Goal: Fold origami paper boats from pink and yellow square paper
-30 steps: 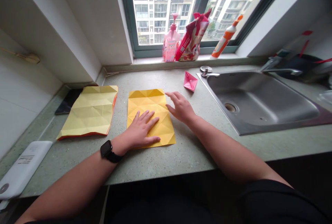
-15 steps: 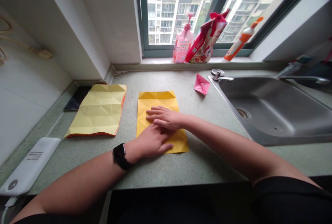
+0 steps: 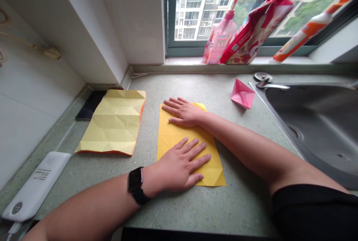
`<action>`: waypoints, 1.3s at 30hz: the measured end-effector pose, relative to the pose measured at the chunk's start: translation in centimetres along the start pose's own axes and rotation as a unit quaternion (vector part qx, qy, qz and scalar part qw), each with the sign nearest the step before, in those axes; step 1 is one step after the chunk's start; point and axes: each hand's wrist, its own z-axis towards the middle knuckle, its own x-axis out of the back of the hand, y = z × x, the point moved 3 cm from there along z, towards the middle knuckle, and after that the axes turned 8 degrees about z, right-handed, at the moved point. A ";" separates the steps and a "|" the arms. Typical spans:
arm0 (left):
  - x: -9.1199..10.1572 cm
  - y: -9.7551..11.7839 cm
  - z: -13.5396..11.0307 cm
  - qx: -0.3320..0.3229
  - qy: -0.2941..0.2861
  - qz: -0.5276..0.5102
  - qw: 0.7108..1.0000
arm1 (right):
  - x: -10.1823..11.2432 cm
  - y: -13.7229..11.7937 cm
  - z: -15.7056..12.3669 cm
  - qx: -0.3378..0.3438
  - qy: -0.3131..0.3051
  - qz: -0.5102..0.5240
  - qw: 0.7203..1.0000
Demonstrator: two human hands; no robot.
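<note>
Neither hand has a grip on anything: the left hand (image 3: 179, 166) lies palm down with its fingers spread and straight on the near half of the orange-yellow sheet (image 3: 172, 136), pressing it flat, and the right hand (image 3: 184, 111) lies the same way, open and flat, across the sheet's far edge, its fingers pointing left. The sheet is creased, lies flat on the desk (image 3: 173, 211) straight ahead of the person, and shows bare between the two hands and at its near right corner. A black watch (image 3: 135, 181) sits on the left wrist, just off the sheet's near left corner, and the right forearm crosses the sheet's right edge, hiding part of it. Just left of the sheet, apart from it by a strip of bare desk, lies a pale yellow sheet (image 3: 114, 121), also creased, with an orange underside showing along its right and near edges. Beyond that sheet's far left corner a dark phone (image 3: 91, 105) lies against the wall, partly tucked under the paper. A white power bank (image 3: 36, 185) rests at the near left of the desk, well apart from both hands. To the right, a small pink folded paper (image 3: 242, 97) stands near the corner of the steel sink (image 3: 321, 121), with a round metal plug (image 3: 263, 77) just behind it. On the window sill (image 3: 184, 61) a pink pump bottle (image 3: 220, 40), a red pouch (image 3: 254, 28) leaning on it, and an orange-capped bottle (image 3: 304, 34) tilt against the glass.
</note>
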 end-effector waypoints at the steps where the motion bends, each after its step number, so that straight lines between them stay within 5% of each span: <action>1: 0.1 0.0 0.0 0.001 0.002 0.002 1.000 | 0.3 0.7 0.3 -0.024 0.011 -0.008 1.000; 7: 0.2 -0.2 0.0 -0.005 0.003 0.007 1.000 | 2.7 4.5 0.3 -0.238 0.175 -0.060 0.953; 12: 0.4 -0.5 0.1 -0.010 0.012 0.001 1.000 | 5.9 2.7 -2.3 -0.193 0.340 -0.042 0.920; 15: 0.7 -0.6 0.3 -0.016 0.027 -0.012 0.999 | 5.7 -0.6 -4.7 -0.100 0.295 -0.013 0.950; 18: 0.9 -0.5 0.5 -0.040 0.045 -0.039 0.997 | 3.4 -3.5 -7.0 -0.044 0.197 0.044 0.979; 23: 0.4 -0.3 0.5 -0.067 0.060 -0.068 0.994 | 0.0 -3.0 -8.9 -0.093 0.059 0.014 0.994; 28: 0.2 -0.4 0.3 -0.069 0.043 -0.057 0.995 | 0.8 1.3 -8.1 -0.255 0.095 -0.064 0.960; 32: 0.4 -0.3 0.2 -0.070 0.044 -0.062 0.995 | 1.6 3.3 -7.3 -0.322 0.134 -0.076 0.934; 35: 0.6 -0.5 0.2 -0.043 0.071 -0.067 0.994 | 2.1 3.2 -7.5 -0.325 0.168 -0.072 0.928; 39: 1.2 -2.2 0.0 0.069 0.154 -0.060 0.984 | 3.0 0.8 -8.8 -0.216 0.258 -0.053 0.940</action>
